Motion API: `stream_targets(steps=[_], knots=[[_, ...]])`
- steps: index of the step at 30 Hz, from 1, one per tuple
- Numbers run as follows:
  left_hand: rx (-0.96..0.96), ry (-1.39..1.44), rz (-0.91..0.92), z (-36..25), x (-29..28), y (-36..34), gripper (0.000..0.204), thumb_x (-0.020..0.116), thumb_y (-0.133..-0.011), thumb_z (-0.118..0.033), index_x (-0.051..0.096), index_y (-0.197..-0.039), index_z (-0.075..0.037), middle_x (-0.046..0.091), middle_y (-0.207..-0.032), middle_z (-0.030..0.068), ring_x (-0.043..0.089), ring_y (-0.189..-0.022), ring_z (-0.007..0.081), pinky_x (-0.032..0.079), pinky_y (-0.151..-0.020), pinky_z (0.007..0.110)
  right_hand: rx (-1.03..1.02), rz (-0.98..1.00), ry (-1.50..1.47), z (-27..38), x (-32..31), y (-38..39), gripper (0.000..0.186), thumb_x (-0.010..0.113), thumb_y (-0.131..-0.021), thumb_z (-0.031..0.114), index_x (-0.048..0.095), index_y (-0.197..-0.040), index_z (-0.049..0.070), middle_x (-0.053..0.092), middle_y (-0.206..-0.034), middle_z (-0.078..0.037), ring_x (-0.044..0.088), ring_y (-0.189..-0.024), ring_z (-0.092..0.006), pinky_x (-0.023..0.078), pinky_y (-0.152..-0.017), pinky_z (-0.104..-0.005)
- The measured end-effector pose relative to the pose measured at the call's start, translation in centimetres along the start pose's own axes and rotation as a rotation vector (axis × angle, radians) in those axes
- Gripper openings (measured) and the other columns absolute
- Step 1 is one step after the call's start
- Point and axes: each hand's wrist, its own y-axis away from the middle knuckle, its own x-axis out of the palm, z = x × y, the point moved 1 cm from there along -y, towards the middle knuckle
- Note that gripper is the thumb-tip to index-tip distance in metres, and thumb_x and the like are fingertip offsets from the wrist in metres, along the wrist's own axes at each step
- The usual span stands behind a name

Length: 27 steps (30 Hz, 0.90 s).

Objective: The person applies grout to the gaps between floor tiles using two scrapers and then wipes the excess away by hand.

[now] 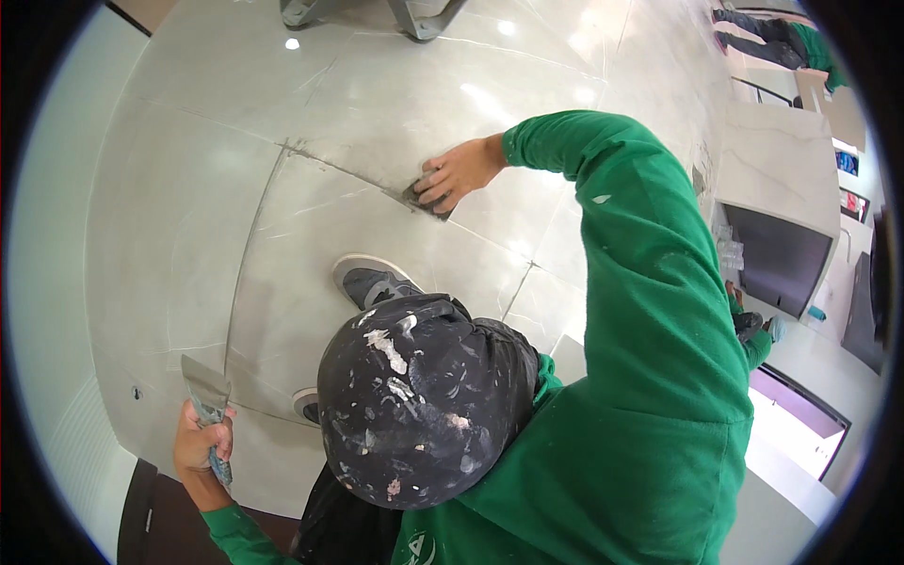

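Observation:
My right hand [463, 171] is closed over a small dark pad [441, 214] pressed against the pale floor tile [330, 235]. The pad sits on a joint between tiles, with grey smears beside it. Its exact kind is partly hidden under my fingers. Off to the lower left, my left hand [200, 441] grips a putty knife [205, 384] by its handle, the broad grey blade pointing up and away from the floor joint.
My paint-spattered knee [414, 405] and grey shoe [369, 281] are between my hands. Grey plastic legs [421, 21] stand at the far edge. A white marble-look counter [777, 169] is at right. One person [786, 45] is at upper right, another [750, 328] near the counter.

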Motion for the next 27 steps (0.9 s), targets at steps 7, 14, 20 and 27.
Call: stream_targets(steps=[7,14,20,27], knots=[[0.019,-0.006,0.019,-0.3,0.1,-0.4,0.040,0.078,-0.075,-0.012,0.054,-0.101,0.006,0.049,-0.053,0.0084,0.042,-0.034,0.0148,0.036,-0.031,0.027,0.109,0.080,-0.097,2.8,2.4,5.4,0.060,0.066,-0.086,0.018,0.048,-0.144,0.022,0.036,-0.158,-0.007,0.028,-0.148,-0.0281,0.029,-0.111,-0.0483],[0.013,-0.002,-0.003,0.2,0.4,-0.2,0.042,0.081,-0.075,-0.015,0.055,-0.102,0.004,0.049,-0.053,0.0077,0.041,-0.034,0.0143,0.036,-0.031,0.027,0.055,0.003,-0.066,7.3,1.2,1.5,0.056,0.063,-0.088,0.021,0.050,-0.142,0.020,0.039,-0.154,-0.007,0.030,-0.146,-0.0266,0.030,-0.111,-0.0451],[0.038,-0.008,0.007,-0.2,0.4,-0.4,0.042,0.080,-0.075,-0.015,0.054,-0.103,0.003,0.049,-0.054,0.0077,0.040,-0.034,0.0138,0.035,-0.030,0.026,0.171,0.137,-0.064,8.3,2.9,7.8,0.060,0.067,-0.087,0.024,0.049,-0.144,0.023,0.036,-0.157,-0.004,0.028,-0.147,-0.0243,0.031,-0.110,-0.0438],[0.018,-0.020,0.017,0.0,0.5,-0.4,0.041,0.081,-0.076,-0.016,0.055,-0.103,0.002,0.048,-0.053,0.0074,0.040,-0.033,0.0136,0.035,-0.030,0.026,0.086,-0.021,-0.058,12.1,0.3,3.1,0.048,0.058,-0.094,0.027,0.052,-0.140,0.019,0.039,-0.154,-0.004,0.031,-0.145,-0.0246,0.032,-0.108,-0.0438]])
